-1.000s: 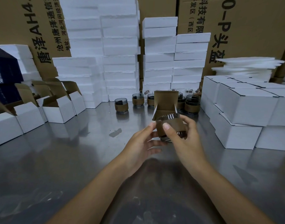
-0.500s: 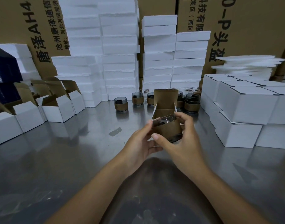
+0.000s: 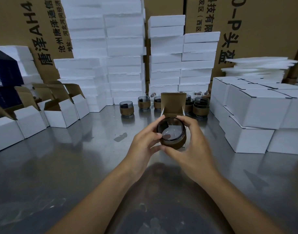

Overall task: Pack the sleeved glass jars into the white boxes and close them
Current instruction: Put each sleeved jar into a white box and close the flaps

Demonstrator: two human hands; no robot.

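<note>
A smoky glass jar in a brown sleeve (image 3: 172, 138) is held above the steel table, tilted with its open mouth toward me. My right hand (image 3: 190, 146) grips it from the right and below, thumb under the sleeve. My left hand (image 3: 145, 142) pinches the jar's left rim and sleeve. Just behind the jar stands an open white box (image 3: 173, 107) with its brown lid flap raised; the jar hides most of its body. Several more sleeved jars (image 3: 126, 108) stand in a row at the back.
Open white boxes (image 3: 60, 114) line the left side. Closed white boxes (image 3: 256, 112) are stacked at the right. White foam blocks (image 3: 124, 65) and big cardboard cartons (image 3: 263, 31) rise behind. A small dark smear (image 3: 120, 137) marks the table (image 3: 60, 166).
The jar has been turned from nearly upright to tilted, mouth now facing me, and sits slightly lower in front of the box. Both hands shifted their hold around it.
</note>
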